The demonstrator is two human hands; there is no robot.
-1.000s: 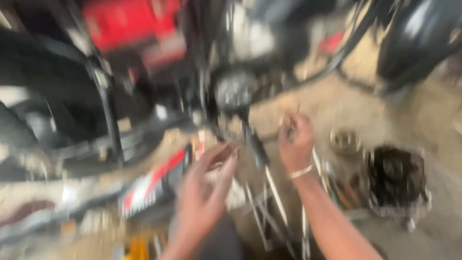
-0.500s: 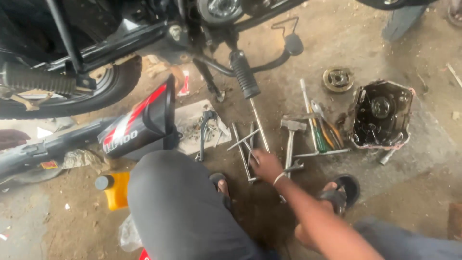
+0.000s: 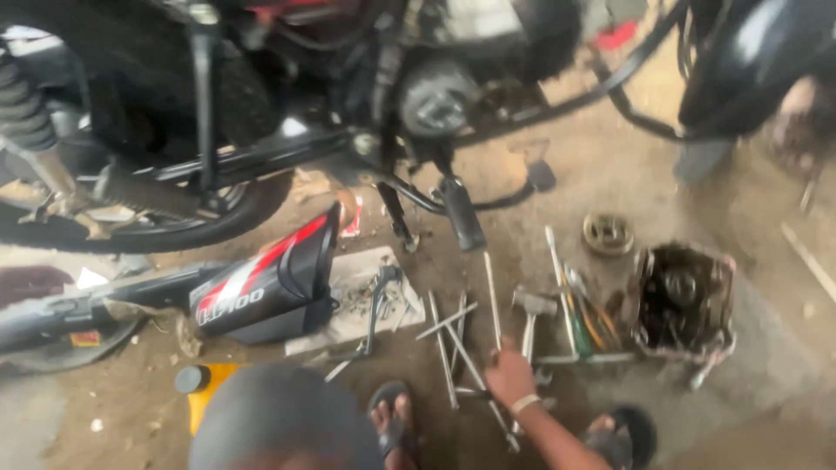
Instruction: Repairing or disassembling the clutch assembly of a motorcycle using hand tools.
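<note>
The motorcycle (image 3: 261, 113) stands over a dirt floor (image 3: 766, 365), its rear tyre (image 3: 174, 222) at the left and a footrest (image 3: 461, 213) hanging near the centre. A loose black-and-red side panel (image 3: 270, 287) lies on the floor below the tyre, beside a flat grey sheet (image 3: 357, 296) carrying small parts. An engine cover (image 3: 684, 300) lies at the right, open side up, with a round metal part (image 3: 607, 233) just beyond it. Between sheet and cover lies a scatter of long metal rods (image 3: 453, 344), a hammer (image 3: 533, 306) and several screwdrivers (image 3: 579, 318), many crossing one another.

The right hand (image 3: 509, 376) is down among the rods, its grip curled around one of the thin ones near its near end; motion blur hides exactly which rod it has. The left hand is out of view. The person's knee (image 3: 283, 418) fills the lower left, a sandalled foot (image 3: 392, 418) just beside the rods, a yellow bottle (image 3: 205, 387) to the left.

Judgement: the step in hand is picking one rod from the pile. Done well, it calls for lifting the rod along its own length, clear of the crossing rods, so that neighbours are not dragged or rolled. The foot stays planted outside the scatter.
</note>
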